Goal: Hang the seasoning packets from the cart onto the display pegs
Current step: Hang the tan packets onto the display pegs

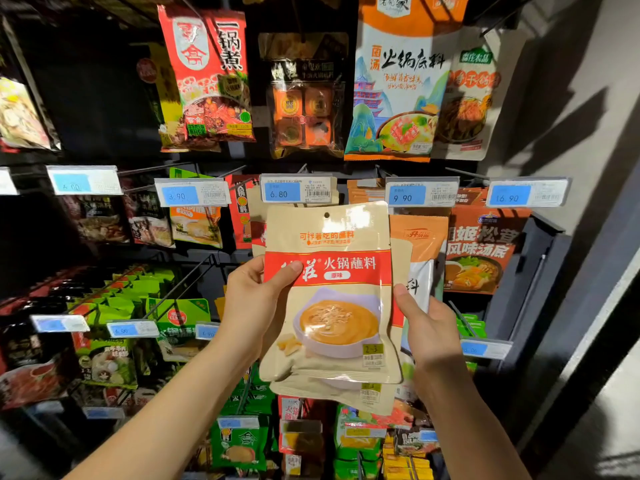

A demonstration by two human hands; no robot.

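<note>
I hold a beige seasoning packet [332, 306] upright in front of the display, between both grips. My left grip [256, 299] is closed on the packet's left edge, thumb pressed flat on the red band across the front, the other fingers hidden behind. My right grip [429, 327] is closed on the right edge lower down, thumb tip on the front and the fingers out of sight behind. A second beige packet [332, 393] sits directly behind the first, its bottom edge showing below; I cannot tell which grip carries it. The front packet's hang hole [326, 215] sits just below the 6.80 price tag [296, 192], not on a peg. Just to the right hangs an orange packet [419, 244] under the 9.90 price tag [420, 195], partly covered by the packet I hold. More packets hang in rows above and below.
</note>
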